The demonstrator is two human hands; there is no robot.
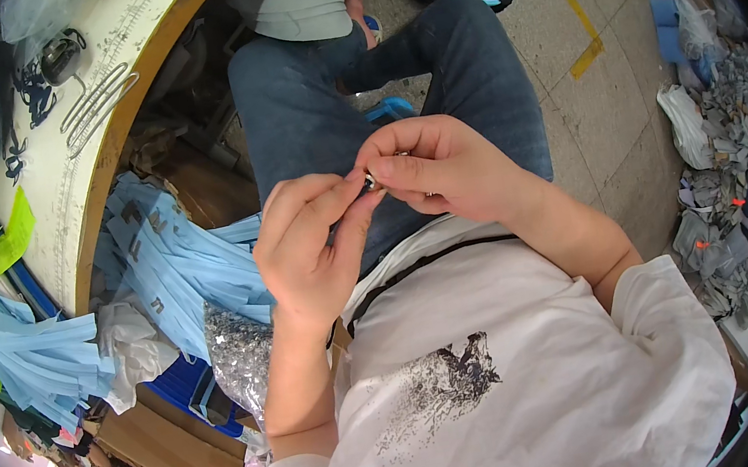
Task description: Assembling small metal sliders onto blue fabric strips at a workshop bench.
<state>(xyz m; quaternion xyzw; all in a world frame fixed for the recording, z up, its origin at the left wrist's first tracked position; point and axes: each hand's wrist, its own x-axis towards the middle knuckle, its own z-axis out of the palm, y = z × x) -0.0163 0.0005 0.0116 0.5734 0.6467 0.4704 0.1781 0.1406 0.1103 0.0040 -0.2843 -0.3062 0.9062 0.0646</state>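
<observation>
Left hand (304, 248) and right hand (451, 165), fingertips nearly together, pinch a small shiny piece (370, 179) over the blue jeans (297, 91); seemingly close two-handed fingering, calling next for steady, precise grip.

Readable text: none | bench (136, 26), left: fine scale-like marks (74, 218) along its edge, too small to read | white shirt (561, 341), near: dark speckled print (465, 369), no letters discernible
</observation>
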